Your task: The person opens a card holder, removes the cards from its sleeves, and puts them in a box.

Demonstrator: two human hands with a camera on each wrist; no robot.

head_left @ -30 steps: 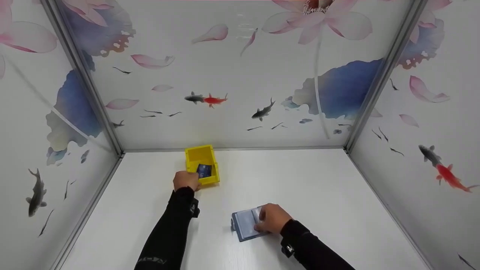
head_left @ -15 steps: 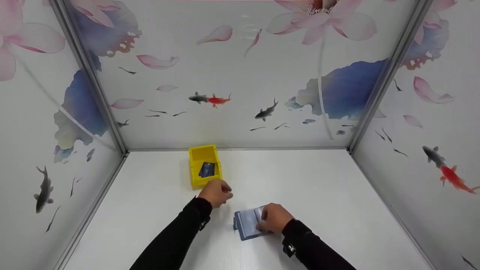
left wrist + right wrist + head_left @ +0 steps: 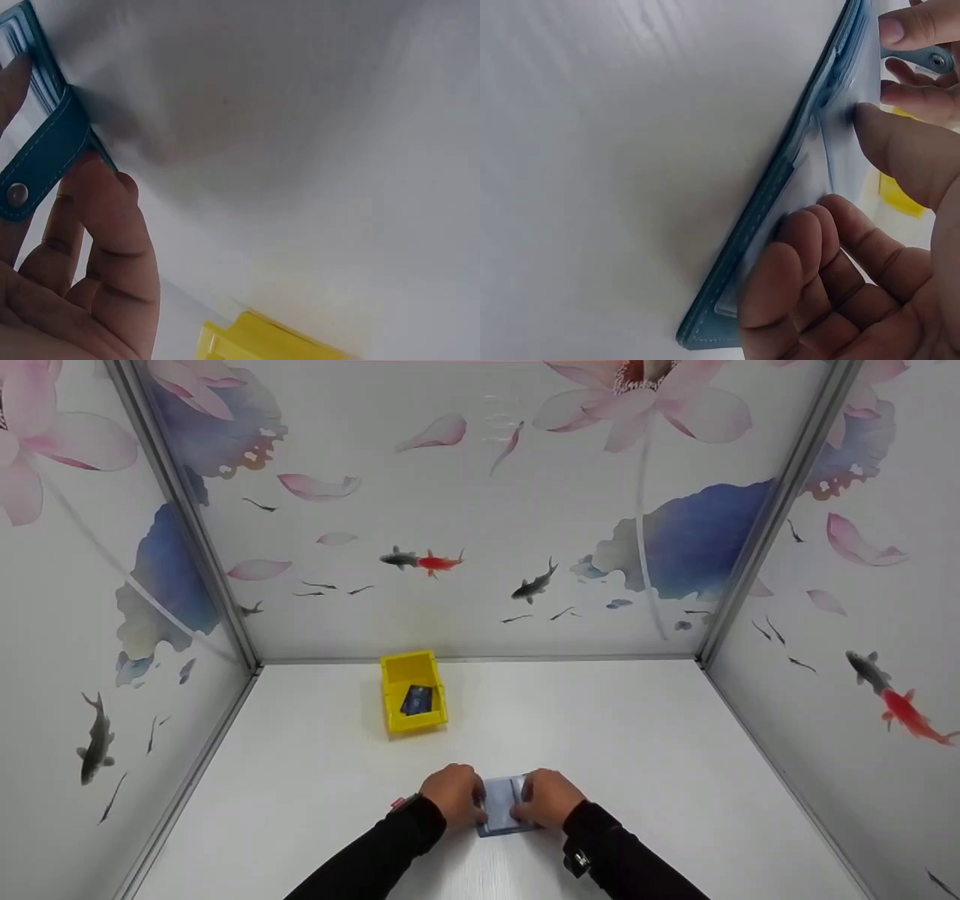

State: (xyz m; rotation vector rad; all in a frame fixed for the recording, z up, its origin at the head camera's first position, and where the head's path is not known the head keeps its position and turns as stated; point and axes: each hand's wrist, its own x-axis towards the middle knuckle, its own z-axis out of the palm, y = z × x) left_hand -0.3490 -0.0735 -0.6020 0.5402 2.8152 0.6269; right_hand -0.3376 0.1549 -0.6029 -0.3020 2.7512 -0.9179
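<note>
A blue card holder (image 3: 499,806) with clear plastic sleeves lies open on the white table, between both hands. My left hand (image 3: 454,796) grips its left edge, thumb over the sleeves and fingers at the outer side. In the left wrist view, a stitched teal strap (image 3: 52,150) with a metal snap crosses beside those fingers. My right hand (image 3: 551,799) pinches a clear sleeve (image 3: 847,157) at the right part of the holder, thumb on one face and fingertips on the other. The right palm hides the holder's right end in the head view.
A yellow bin (image 3: 388,697) stands farther back, left of centre, with dark blue cards (image 3: 418,700) in it. White printed panels (image 3: 465,622) enclose the table (image 3: 600,720) at the back and both sides, joined by grey metal posts.
My left hand has left the yellow bin, come toward me and to the right, and taken hold of the card holder's left edge. My right hand stays on the holder.
</note>
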